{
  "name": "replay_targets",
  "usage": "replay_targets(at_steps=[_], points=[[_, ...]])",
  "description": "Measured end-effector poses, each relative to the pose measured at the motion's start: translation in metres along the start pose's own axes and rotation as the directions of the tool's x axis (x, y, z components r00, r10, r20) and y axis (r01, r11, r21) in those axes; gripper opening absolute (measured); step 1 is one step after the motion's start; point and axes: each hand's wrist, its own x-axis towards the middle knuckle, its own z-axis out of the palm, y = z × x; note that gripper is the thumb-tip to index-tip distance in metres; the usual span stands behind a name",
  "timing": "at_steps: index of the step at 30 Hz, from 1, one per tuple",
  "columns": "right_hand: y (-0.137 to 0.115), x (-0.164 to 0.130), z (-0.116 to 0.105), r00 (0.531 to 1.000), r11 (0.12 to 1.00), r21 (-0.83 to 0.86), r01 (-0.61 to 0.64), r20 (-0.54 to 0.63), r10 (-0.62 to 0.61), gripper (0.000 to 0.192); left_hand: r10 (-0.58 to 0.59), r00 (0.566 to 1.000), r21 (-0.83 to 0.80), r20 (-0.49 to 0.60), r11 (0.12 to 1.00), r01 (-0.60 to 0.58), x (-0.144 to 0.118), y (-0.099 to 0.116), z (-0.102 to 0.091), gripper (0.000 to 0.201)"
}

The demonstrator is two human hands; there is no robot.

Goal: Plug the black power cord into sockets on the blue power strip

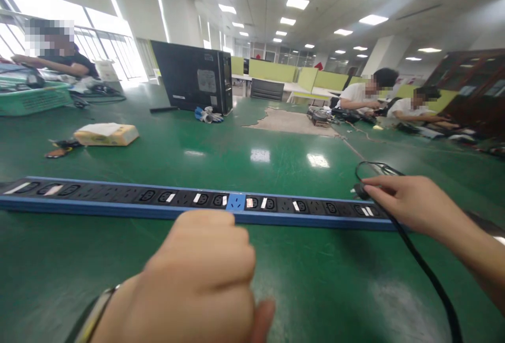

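A long blue power strip with black sockets and several white stickers lies across the table. In front of its middle is my left hand, curled into a fist with its back towards me, so whatever may be inside is hidden. My right hand pinches a black plug between thumb and fingers, just above the strip's right end. From that hand a thick black cable runs down towards the lower right. A thinner loop of black cable shows behind the fingers.
On the green table stand a black computer case, gloves and a tissue pack. A green basket is at far left. Co-workers sit at the left and right; a bare patch breaks the table's covering.
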Motion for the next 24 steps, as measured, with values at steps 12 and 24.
replay_targets(at_steps=[12,24], points=[[-0.090,0.017,-0.010,0.992,0.842,0.535,0.067,0.051,-0.111,0.035,-0.275,0.961,0.277,0.009,0.925,0.262,-0.045,-0.087,0.084,0.034],[-0.119,0.041,0.067,0.942,0.869,0.481,0.114,0.226,-0.248,0.028,-0.305,0.952,0.265,-0.006,0.918,0.296,-0.044,-0.086,0.086,0.036]])
